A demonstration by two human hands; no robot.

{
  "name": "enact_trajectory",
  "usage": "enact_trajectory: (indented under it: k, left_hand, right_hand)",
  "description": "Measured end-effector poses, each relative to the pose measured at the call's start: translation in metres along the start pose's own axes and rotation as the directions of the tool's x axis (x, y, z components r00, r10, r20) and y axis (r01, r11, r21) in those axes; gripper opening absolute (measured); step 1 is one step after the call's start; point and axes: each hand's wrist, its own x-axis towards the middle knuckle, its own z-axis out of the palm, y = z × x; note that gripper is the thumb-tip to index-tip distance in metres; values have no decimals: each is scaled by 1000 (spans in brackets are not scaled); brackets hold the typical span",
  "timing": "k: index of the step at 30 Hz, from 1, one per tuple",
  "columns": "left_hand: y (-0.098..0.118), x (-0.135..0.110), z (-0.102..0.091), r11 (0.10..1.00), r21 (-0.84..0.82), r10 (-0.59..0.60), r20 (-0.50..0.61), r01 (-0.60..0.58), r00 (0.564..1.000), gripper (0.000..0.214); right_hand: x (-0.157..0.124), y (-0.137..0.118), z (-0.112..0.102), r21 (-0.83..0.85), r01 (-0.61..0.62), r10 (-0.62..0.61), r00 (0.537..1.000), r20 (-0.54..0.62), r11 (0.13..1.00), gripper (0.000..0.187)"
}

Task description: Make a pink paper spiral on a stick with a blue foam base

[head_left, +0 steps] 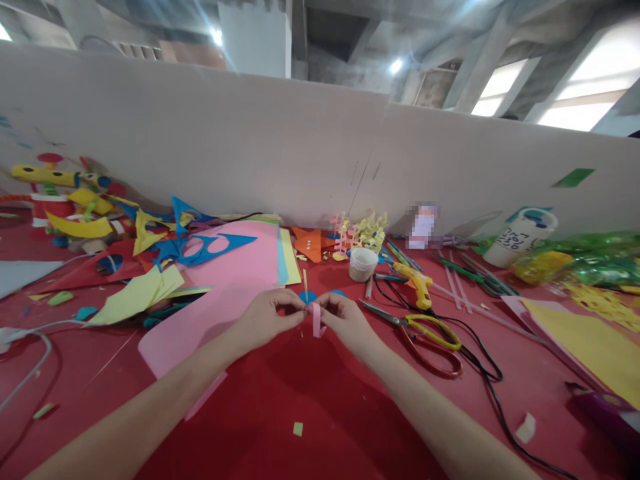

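Observation:
A narrow pink strip, bent into a curl, hangs between my two hands above the red tabletop. My right hand pinches it between thumb and fingertips. Close on its left, my left hand is closed in a pinch, its fingertips almost meeting the right ones; what they hold is too small to tell. Just behind the fingertips are a thin yellowish stick and a blue round piece, partly hidden by the hands. A small pale yellow paper square lies nearer to me.
Scissors, a yellow glue gun and its black cord lie right. A paper cup stands behind, near small yellow cut-out figures. Pink sheets and blue offcuts spread left. A white board closes off the back.

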Motion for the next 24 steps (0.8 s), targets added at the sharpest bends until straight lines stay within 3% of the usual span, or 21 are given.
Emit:
enact_trajectory:
  k: [3,6,9,12,14,17,20,24]
  left_hand:
    - [0,1,-1,999,45,24,53,-27,998,11]
    - [0,0,-2,998,47,19,193,-29,981,11]
    - [2,-1,-2,1000,25,-15,299,8,954,12]
    - [4,-2,-2,998,6,-53,326,54,944,15]
    - [3,-2,-3,995,-21,-82,308,93,948,16]
    - [0,0,-4,985,-88,-125,253,151,959,16]
    - [0,2,-6,971,-158,-152,161,177,975,14]
    - [4,3,-8,972,-169,-152,79,164,985,13]
  right_hand:
    - [1,1,-1,25,-78,78,997,10,997,33]
    - [2,1,-4,37,-159,161,986,-50,987,40]
    - [2,-1,-10,179,-280,302,947,-109,943,40]
    - [2,-4,-14,294,-274,327,933,-150,916,36]
    - [2,-6,-14,221,-186,229,956,-186,957,35]
    - [-2,-9,-10,-75,45,-57,985,-161,996,28]
    - [-8,-11,-4,-374,300,-342,938,-50,877,12]
    - [-11,-9,-1,-522,419,-485,875,12,743,6]
